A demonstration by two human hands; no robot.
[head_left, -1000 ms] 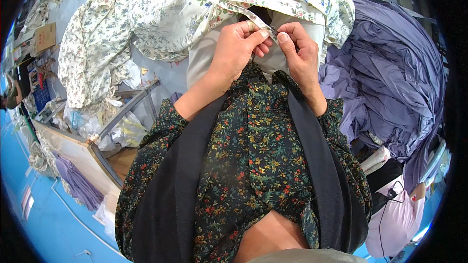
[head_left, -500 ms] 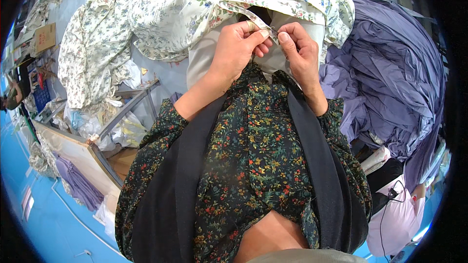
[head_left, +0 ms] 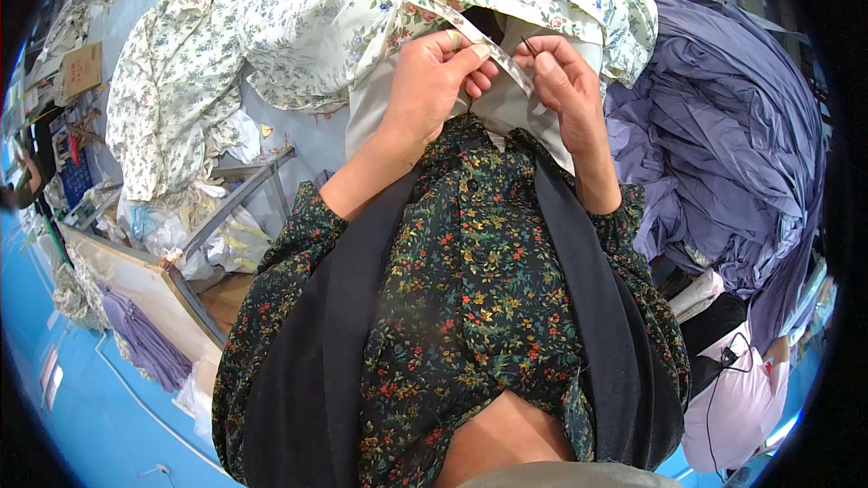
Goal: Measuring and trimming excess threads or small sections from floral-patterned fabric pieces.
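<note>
A narrow white floral fabric strip (head_left: pixel 512 70) runs from the larger floral cloth down between my hands. My left hand (head_left: pixel 427 81) is closed, pinching this strip between thumb and fingers. My right hand (head_left: pixel 571 89), just to the right of the strip's end, is closed on a thin dark pointed tool (head_left: pixel 528 46); only its slim tip shows past the fingers, so its exact kind is unclear. White cloth with blue and pink flowers (head_left: pixel 307 23) is heaped beyond both hands. Pale plain fabric (head_left: pixel 375 95) lies beneath them.
Grey-purple cloth (head_left: pixel 723 145) is piled on the right. A metal-framed bin (head_left: pixel 237 203) with plastic bags and scraps stands at the left. A cardboard box (head_left: pixel 82 70) sits at the far left. Pink fabric and a dark cable (head_left: pixel 729 358) are at the lower right.
My right hand has drawn a little to the right, away from the left, and turned. More of the strip's end shows, and the dark tool's tip now points up. My left hand stays nearly in place.
</note>
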